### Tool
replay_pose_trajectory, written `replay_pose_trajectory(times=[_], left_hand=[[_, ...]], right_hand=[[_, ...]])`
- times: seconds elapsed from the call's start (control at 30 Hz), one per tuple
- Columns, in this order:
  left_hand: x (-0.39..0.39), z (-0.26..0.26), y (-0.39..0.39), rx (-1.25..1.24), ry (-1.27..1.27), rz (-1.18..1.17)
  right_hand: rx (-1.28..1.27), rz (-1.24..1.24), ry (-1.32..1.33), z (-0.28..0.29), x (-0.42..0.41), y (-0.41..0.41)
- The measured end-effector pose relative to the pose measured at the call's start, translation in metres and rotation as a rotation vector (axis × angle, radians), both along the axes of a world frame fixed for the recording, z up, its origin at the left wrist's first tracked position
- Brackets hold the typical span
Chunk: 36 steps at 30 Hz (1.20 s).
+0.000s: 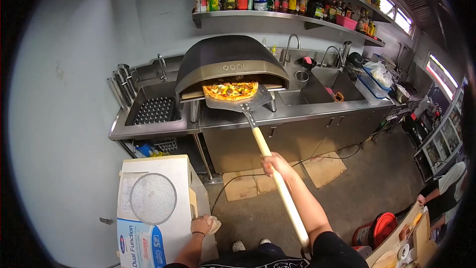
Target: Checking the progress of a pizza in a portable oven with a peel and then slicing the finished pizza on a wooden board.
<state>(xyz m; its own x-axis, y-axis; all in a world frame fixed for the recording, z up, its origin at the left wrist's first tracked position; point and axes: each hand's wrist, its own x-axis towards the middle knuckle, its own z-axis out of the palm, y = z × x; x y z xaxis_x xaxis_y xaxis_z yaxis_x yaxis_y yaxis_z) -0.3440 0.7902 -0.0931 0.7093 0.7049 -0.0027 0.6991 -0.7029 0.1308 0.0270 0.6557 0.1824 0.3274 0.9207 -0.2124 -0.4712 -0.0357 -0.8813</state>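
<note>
My right hand [273, 164] is closed around the wooden handle of a pizza peel [262, 98]. The peel's metal blade lies at the mouth of a dark Ooni pizza oven [230, 54], carrying a baked pizza [232, 91] with toppings, its far side partly inside the oven. Down at the lower left, my left hand [202, 225] has a pale cloth [214, 225] bunched in its fingers, beside the edge of a white chest freezer [178, 178]. A round mesh pizza screen [153, 198] rests on the freezer lid.
Sinks flank the oven on the steel counter [238, 116]. Bottles line the wall shelf [260, 14]. Flattened cardboard [240, 188] and a black cable [223, 190] lie on the floor. At the lower right, a co-worker [442, 190] stands beside a wooden table [394, 230] and a red-lidded bucket [385, 227].
</note>
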Motion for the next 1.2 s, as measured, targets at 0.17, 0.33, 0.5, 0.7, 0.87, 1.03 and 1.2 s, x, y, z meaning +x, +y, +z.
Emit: replay_pose_trajectory(times=[0.17, 0.33, 0.5, 0.7, 0.87, 1.03, 1.2], left_hand=[[-0.001, 0.015, -0.004, -0.012, 0.044, 0.048], [0.0, 0.012, -0.003, -0.009, 0.035, 0.063], [0.006, 0.001, -0.003, 0.007, 0.006, 0.045], [0.011, 0.01, -0.02, 0.127, 0.093, 0.056], [0.041, -0.009, -0.079, 0.145, -0.03, 0.092], [0.045, -0.022, -0.122, -0.009, -0.098, 0.219], [0.036, 0.006, -0.137, -0.321, -0.024, 0.355]], right_hand=[[-0.03, -0.036, 0.079, -0.007, -0.025, 0.004], [-0.031, -0.023, 0.188, 0.012, -0.015, -0.025], [0.045, -0.016, 0.115, 0.005, 0.016, 0.015], [-0.072, 0.048, 0.087, 0.018, 0.092, -0.012], [-0.021, 0.0, 0.084, -0.009, 0.09, -0.002], [0.086, -0.061, 0.142, -0.031, 0.074, 0.059], [0.15, -0.078, 0.134, -0.036, 0.042, 0.094]])
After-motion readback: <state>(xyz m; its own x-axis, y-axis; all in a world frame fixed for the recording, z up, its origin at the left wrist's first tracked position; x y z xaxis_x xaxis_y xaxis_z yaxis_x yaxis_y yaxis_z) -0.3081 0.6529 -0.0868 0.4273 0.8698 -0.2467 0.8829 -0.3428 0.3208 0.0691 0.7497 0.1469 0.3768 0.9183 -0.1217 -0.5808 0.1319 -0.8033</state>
